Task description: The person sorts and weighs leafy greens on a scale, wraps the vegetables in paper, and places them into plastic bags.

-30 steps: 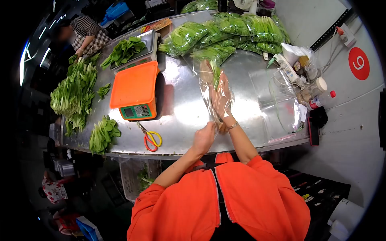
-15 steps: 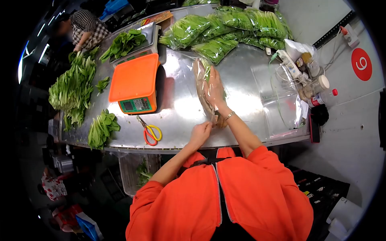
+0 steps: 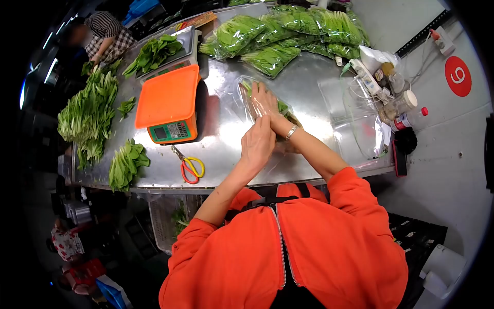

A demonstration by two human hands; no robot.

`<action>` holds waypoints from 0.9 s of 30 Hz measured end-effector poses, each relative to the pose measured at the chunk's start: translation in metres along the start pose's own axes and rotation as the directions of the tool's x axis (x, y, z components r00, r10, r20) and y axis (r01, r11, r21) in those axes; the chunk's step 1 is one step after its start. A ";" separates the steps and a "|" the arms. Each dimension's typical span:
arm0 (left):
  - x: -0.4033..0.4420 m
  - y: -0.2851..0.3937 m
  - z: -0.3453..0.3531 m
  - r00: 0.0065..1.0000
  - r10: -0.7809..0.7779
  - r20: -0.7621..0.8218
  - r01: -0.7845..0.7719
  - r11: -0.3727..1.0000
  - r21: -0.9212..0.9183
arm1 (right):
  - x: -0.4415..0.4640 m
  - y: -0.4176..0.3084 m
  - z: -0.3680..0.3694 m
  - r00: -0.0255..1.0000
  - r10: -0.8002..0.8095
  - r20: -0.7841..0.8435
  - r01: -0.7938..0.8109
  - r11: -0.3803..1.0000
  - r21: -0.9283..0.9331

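Note:
A clear plastic bag of leafy greens (image 3: pixel 283 107) lies on the metal table in front of me. My right hand (image 3: pixel 266 104) lies over it, its fingers curved along the top and holding it. Close below, my left hand (image 3: pixel 259 141) is closed, fingertips together against the right hand's heel, seemingly pinching the bag's plastic; the exact grip is hidden. To the left, scissors (image 3: pixel 189 169) with red and yellow handles rest on the table. Beyond them stands an orange scale (image 3: pixel 167 98).
Filled bags of greens (image 3: pixel 275 56) are piled at the back. Loose greens (image 3: pixel 92 110) and a small bunch (image 3: pixel 127 165) lie left. A second scale (image 3: pixel 190 44) holds greens. Jars (image 3: pixel 404 103), a bottle (image 3: pixel 411 119) and a power strip (image 3: pixel 365 80) stand right. A person (image 3: pixel 105 33) works far left.
My left hand has moved up to the right hand. The bag now lies more slanted, its top turned left, and the right forearm lies more to the side.

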State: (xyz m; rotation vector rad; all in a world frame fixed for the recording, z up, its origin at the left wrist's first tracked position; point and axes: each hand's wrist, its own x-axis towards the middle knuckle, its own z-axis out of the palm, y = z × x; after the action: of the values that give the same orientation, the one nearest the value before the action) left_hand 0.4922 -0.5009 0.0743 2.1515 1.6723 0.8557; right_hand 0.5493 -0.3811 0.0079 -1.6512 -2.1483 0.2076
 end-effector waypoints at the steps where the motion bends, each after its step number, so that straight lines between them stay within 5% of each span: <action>1: 0.000 0.001 -0.002 0.999 -0.008 0.039 0.007 1.000 0.027 | -0.001 0.002 0.002 1.000 0.003 0.000 -0.003 1.000 -0.002; 3: 0.004 0.007 -0.006 0.997 -0.017 0.081 0.012 0.998 0.054 | -0.006 0.002 0.004 0.998 -0.061 -0.031 0.057 0.994 -0.098; 5: 0.016 0.016 -0.007 0.969 0.180 -0.166 -0.148 0.971 0.187 | -0.017 0.001 0.001 0.990 -0.114 -0.082 0.100 0.982 -0.159; 8: 0.036 0.003 0.017 0.917 0.331 -0.221 -0.261 0.920 0.294 | -0.028 -0.003 -0.003 0.966 -0.207 -0.156 0.164 0.955 -0.248; 12: 0.039 0.007 0.012 0.928 0.348 -0.130 -0.278 0.883 0.378 | -0.025 -0.004 -0.008 0.907 -0.341 -0.247 0.243 0.903 -0.353; 13: 0.028 0.022 0.000 0.927 0.353 -0.127 -0.309 0.910 0.275 | -0.020 -0.003 -0.011 0.895 -0.361 -0.262 0.251 0.893 -0.373; 15: 0.021 0.030 -0.011 0.933 0.340 -0.118 -0.319 0.933 0.168 | -0.018 -0.006 -0.015 0.993 -0.121 -0.012 0.115 0.967 -0.226; 19: 0.021 0.032 -0.004 0.942 0.268 -0.202 -0.274 0.962 -0.006 | -0.021 0.004 -0.024 0.942 -0.320 -0.103 0.309 0.944 -0.111; 21: 0.011 0.041 -0.002 0.961 0.275 -0.017 -0.275 0.961 -0.019 | -0.005 0.004 -0.016 0.980 -0.174 0.100 0.179 0.983 -0.048; 22: 0.011 0.040 -0.005 0.945 0.293 -0.146 -0.310 0.943 -0.117 | -0.002 0.008 -0.015 0.979 -0.171 0.107 0.174 0.985 -0.015; 23: 0.012 0.033 -0.009 0.951 0.287 -0.114 -0.305 0.932 -0.198 | 0.004 0.016 -0.015 0.978 -0.168 0.121 0.172 0.985 -0.020; 25: 0.020 0.034 -0.053 0.938 0.343 -0.048 -0.331 0.847 -0.415 | 0.012 0.029 -0.040 0.876 -0.323 0.357 0.298 0.946 0.125; 26: 0.024 0.018 -0.060 0.925 0.365 -0.103 -0.377 0.854 -0.358 | 0.007 0.027 -0.086 0.765 -0.624 0.158 0.418 0.668 0.615; 27: 0.027 -0.003 -0.062 0.906 0.393 -0.158 -0.423 0.856 -0.298 | 0.017 0.028 -0.087 0.767 -0.622 0.161 0.421 0.676 0.605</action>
State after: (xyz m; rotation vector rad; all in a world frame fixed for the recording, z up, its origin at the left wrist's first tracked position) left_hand 0.4566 -0.4828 0.1291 2.2826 1.0141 1.2641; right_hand 0.6068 -0.3686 0.0795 -0.6485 -2.4211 0.8991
